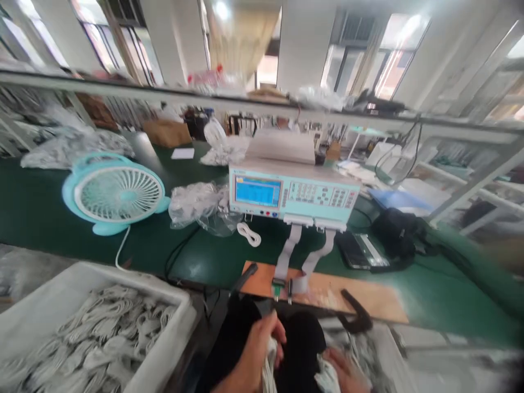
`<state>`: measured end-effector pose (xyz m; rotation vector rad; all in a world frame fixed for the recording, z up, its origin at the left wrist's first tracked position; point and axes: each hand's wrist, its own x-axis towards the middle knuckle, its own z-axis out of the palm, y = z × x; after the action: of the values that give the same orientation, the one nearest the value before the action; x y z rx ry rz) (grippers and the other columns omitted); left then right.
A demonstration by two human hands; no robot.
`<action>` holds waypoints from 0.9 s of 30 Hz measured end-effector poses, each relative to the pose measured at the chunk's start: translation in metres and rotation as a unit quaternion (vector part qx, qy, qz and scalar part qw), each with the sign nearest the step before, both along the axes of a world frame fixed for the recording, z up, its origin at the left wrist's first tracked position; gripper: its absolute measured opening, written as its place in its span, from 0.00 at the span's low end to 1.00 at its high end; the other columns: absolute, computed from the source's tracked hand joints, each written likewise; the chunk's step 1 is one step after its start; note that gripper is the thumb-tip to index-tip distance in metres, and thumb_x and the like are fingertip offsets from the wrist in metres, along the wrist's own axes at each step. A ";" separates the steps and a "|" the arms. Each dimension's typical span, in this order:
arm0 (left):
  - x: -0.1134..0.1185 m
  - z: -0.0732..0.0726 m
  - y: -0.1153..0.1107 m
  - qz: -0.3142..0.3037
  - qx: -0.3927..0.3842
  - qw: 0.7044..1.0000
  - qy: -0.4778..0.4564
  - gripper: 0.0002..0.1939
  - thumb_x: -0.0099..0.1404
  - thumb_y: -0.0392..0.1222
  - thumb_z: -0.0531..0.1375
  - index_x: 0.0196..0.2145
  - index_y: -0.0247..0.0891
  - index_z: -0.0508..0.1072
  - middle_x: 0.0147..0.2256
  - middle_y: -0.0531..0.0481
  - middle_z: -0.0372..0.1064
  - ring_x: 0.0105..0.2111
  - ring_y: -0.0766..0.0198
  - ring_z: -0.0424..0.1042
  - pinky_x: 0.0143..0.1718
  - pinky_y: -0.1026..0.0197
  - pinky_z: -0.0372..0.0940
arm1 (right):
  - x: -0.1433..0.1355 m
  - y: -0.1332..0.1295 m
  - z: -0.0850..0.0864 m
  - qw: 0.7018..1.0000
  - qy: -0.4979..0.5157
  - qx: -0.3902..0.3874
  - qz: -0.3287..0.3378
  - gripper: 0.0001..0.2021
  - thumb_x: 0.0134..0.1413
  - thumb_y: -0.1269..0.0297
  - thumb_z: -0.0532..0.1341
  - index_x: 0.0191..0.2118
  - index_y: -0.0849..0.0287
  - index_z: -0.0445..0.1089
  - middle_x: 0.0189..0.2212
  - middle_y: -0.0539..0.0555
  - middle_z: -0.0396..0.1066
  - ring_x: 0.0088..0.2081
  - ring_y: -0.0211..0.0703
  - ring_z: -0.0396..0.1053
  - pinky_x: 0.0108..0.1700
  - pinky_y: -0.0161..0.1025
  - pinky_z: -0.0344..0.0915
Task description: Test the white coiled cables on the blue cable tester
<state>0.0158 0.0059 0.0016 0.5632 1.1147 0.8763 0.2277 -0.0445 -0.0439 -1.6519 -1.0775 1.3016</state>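
Closest to the camera are the left hand (261, 339) and the right hand (344, 368), each with a bunch of pale cord. The left bunch (269, 372) hangs down from the left hand, and the right bunch (326, 374) pokes out of the right hand on its left side. Both are just off the front edge of the green table (216, 262), over the dark-clothed lap (302, 334).

The cords look light, soft and bendy. They should be hard to break, but loose loops could slip or get tangled. The middle of a bunch looks like the best place to hold, with all the loops squeezed together.

The left arm reaches up from the bottom, and its fingers curl round the left bunch. The right hand sits lower, and its fingers pinch the right bunch; it is too blurry to tell which ones press. More cord bunches (118, 327) fill the white bin (186, 308), by the table's front edge on the left.
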 end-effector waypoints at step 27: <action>-0.020 -0.006 -0.023 0.006 0.011 0.999 0.042 0.22 0.54 0.50 0.64 0.45 0.39 0.69 0.36 0.50 0.69 0.34 0.63 0.68 0.33 0.64 0.63 | -0.081 -0.011 0.061 0.946 0.029 0.150 0.285 0.30 0.50 0.62 0.65 0.59 0.56 0.58 0.44 0.54 0.69 0.39 0.44 0.67 0.43 0.38 0.64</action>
<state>-0.0046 -0.0166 -0.0049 0.6172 1.1857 0.8830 0.1469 -0.0555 0.0176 -1.1010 -1.7029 1.4325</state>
